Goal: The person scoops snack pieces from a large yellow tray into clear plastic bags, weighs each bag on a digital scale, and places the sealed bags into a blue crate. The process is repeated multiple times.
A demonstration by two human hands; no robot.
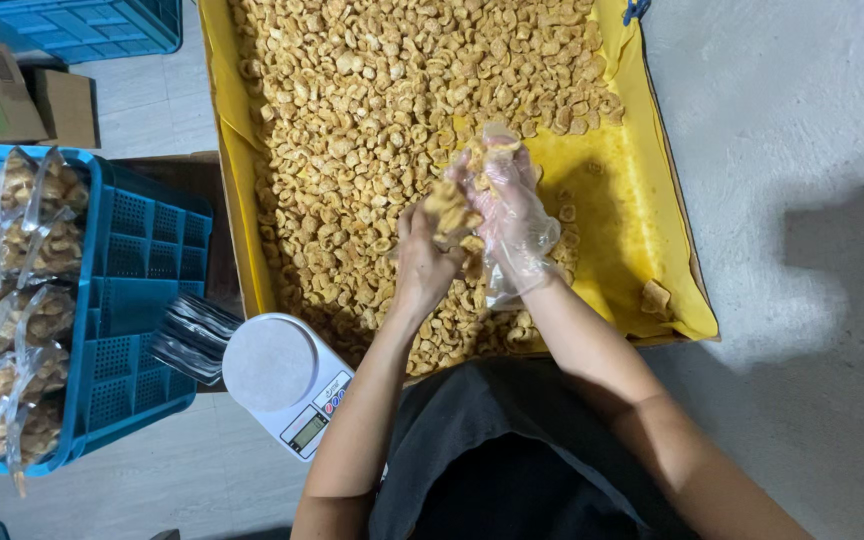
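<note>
Over the tray (pixel 222 150) of snacks (pixel 352 110): left hand (pixel 422 262) bare, grip closed on a bag (pixel 449 210) of snacks; right hand (pixel 507 205), gloved, grip pinching pieces at the bag's mouth. Scale (pixel 282 380) just left of the tray's near corner.

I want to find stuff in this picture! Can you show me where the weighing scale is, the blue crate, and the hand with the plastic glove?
weighing scale (pixel 270 362): head view, on its round white platform.
blue crate (pixel 142 300): head view, on its bare grid floor.
right hand (pixel 505 205): head view, on the back of the clear plastic glove.
</note>
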